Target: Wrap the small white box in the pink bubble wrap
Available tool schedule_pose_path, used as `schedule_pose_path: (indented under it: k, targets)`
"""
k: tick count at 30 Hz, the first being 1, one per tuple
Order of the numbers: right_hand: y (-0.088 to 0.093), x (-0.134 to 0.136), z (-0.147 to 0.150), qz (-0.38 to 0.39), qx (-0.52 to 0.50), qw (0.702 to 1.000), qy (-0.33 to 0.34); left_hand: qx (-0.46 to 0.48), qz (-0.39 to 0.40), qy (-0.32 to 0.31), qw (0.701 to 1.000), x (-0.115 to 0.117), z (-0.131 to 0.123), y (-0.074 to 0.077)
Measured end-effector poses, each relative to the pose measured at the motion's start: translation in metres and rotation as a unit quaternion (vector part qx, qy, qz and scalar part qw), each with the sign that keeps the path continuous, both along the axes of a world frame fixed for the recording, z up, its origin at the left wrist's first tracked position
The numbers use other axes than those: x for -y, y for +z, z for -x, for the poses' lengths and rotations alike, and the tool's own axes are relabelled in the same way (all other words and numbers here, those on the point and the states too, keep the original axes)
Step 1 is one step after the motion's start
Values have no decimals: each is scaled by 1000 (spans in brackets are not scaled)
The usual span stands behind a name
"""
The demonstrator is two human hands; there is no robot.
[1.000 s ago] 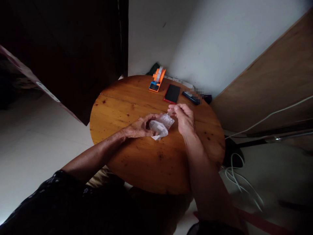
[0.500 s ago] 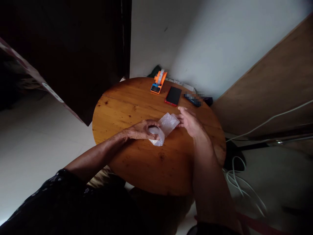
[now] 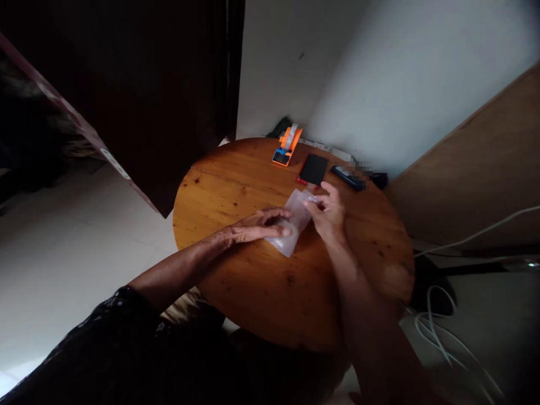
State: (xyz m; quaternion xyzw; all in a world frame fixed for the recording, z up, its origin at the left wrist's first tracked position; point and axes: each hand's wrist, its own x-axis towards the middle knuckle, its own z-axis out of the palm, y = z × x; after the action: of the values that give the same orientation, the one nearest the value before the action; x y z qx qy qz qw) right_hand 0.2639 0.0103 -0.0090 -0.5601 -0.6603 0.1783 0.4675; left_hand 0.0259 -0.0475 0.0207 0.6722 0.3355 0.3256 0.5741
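Note:
A small clear bubble-wrap pouch (image 3: 294, 225) lies on the round wooden table (image 3: 270, 281). My left hand (image 3: 264, 223) rests flat on its near end, fingers stretched out and pressing it down. My right hand (image 3: 328, 212) pinches the pouch's far end between thumb and fingers. Whatever is inside the pouch is too dim to make out.
At the table's far edge stand an orange tape dispenser (image 3: 287, 147), a dark phone (image 3: 314, 169) and another dark device (image 3: 348, 177). A dark door (image 3: 169, 95) is at the left, a wooden board (image 3: 476, 163) at the right, white cables (image 3: 442, 332) on the floor.
The pouch, first held up and bunched between both hands, has been laid flat on the table. My left hand went from gripping it to pressing on it. The camera view shifted left.

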Motion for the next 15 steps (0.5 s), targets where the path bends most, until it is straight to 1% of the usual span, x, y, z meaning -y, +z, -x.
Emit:
schedule_pose_path:
  k: [1,3,4,5,6,8,9,10,11,13,15]
  targets:
    - [2,0,-2,-17,13,999,-30,11,26,17,999,-1,-1,0]
    - [14,4,-6,-54,7,995,-87,39,79,54,995,-3,-3,-3]
    - [22,9,-6,-63,1,993,-95,55,105,71,990,-4,-5,-5]
    - [31,14,-4,-61,-11,994,-88,70,126,87,986,-6,-7,-7]
    - [39,20,-1,-40,-24,997,-64,82,143,101,981,-7,-8,-8]
    - [50,32,9,69,-20,997,37,100,163,119,974,-9,-10,-9]
    - [53,37,16,116,-5,990,77,109,164,121,973,-9,-10,-9]
    - [53,41,22,144,17,985,97,118,162,118,973,-9,-10,-8]
    - [51,43,29,162,45,980,103,127,158,110,973,-8,-11,-8]
    - [45,42,38,179,99,975,87,146,150,95,973,-7,-11,-6]
    - [37,36,38,178,133,973,57,155,136,93,974,-8,-12,-6]
